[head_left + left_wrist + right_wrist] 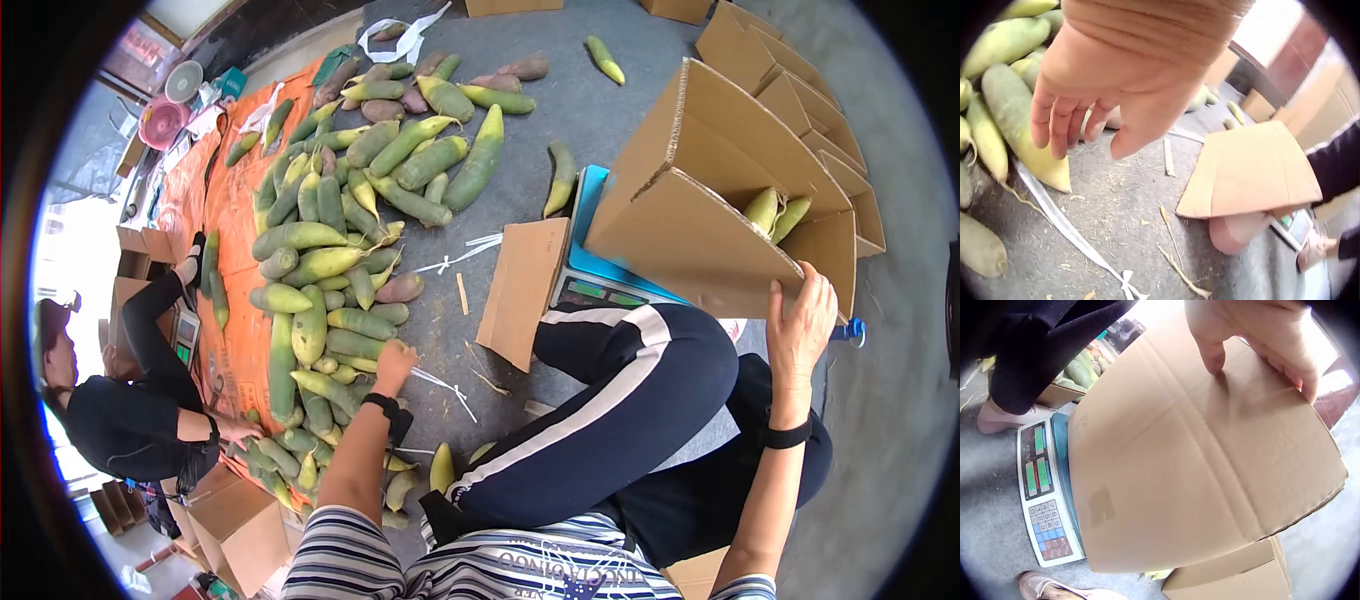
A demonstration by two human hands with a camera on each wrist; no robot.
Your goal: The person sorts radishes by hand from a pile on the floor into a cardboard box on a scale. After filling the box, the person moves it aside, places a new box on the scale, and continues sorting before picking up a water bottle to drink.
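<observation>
My left hand (396,366) is at the near right side of a large heap of green radishes (325,262). In the left wrist view its fingers (1060,125) bend loosely, with nothing held, close over a radish with a pale yellow tip (1025,128). At the right, my right hand (803,325) grips the upper edge of a tall open cardboard box (700,235). Its thumb (1212,357) lies against the outer wall, fingers over the edge. Radishes (765,212) show inside the box, which stands on a digital scale (1038,481) with a lit green display.
Cut cardboard (525,290) lies against the scale beside my knee. White ties (445,390) lie on the floor near the heap. More open boxes (800,90) stand behind the tall one. At the left, another person (125,420) reaches into the heap on an orange sheet (240,200).
</observation>
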